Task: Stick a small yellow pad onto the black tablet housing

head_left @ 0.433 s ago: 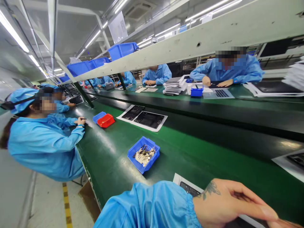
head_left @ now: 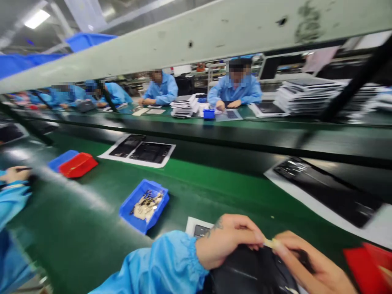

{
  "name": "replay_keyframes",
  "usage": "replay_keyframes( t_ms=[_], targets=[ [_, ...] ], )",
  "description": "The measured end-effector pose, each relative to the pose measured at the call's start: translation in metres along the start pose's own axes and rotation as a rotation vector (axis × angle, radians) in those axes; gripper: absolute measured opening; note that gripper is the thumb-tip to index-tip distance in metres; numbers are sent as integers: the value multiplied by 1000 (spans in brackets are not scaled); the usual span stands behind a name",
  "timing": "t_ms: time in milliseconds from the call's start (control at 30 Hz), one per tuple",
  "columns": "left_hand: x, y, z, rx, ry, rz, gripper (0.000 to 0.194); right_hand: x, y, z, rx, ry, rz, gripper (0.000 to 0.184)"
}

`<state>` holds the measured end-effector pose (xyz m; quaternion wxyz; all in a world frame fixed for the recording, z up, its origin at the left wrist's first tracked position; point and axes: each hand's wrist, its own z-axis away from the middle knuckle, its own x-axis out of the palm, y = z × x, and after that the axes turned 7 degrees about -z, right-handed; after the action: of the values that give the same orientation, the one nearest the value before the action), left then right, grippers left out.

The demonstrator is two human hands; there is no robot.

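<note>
My left hand [head_left: 231,239], in a blue sleeve, pinches one end of a small pale yellowish strip [head_left: 269,243]. Fingertips of my right hand [head_left: 315,261] close on the strip's other end; the strip spans the short gap between the hands. Something dark [head_left: 304,259], too blurred to name, shows among the right fingers. Beneath both hands lies a black panel-like part [head_left: 245,273], partly covered by them. Left of the left wrist, a white sheet [head_left: 190,225] peeks out with a black part on it.
A blue bin [head_left: 127,210] of small parts stands to the left, with a red bin [head_left: 78,165] beyond. Black parts lie on white sheets [head_left: 165,161] and at right [head_left: 324,183]. A red object [head_left: 366,265] is near right. A beam [head_left: 147,53] crosses above; co-workers sit around.
The view has swung to the right and shows both hands. My right hand, barely in the frame before, now appears with the pale strip and the black part below.
</note>
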<state>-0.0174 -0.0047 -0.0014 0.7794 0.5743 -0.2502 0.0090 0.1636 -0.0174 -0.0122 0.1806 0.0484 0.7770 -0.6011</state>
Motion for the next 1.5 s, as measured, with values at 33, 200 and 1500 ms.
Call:
replay_keyframes(
  t_ms=[33, 200, 1500],
  targets=[
    [1, 2, 3, 1, -13, -13, 19, -3, -7, 0, -15, -27, 10, 23],
    [1, 7, 10, -24, -105, -26, 15, 1, -23, -2, 7, -52, 1, 27],
    [2, -9, 9, 76, 62, -188, 23, 6, -16, 6, -38, 6, 18, 21]
  ],
)
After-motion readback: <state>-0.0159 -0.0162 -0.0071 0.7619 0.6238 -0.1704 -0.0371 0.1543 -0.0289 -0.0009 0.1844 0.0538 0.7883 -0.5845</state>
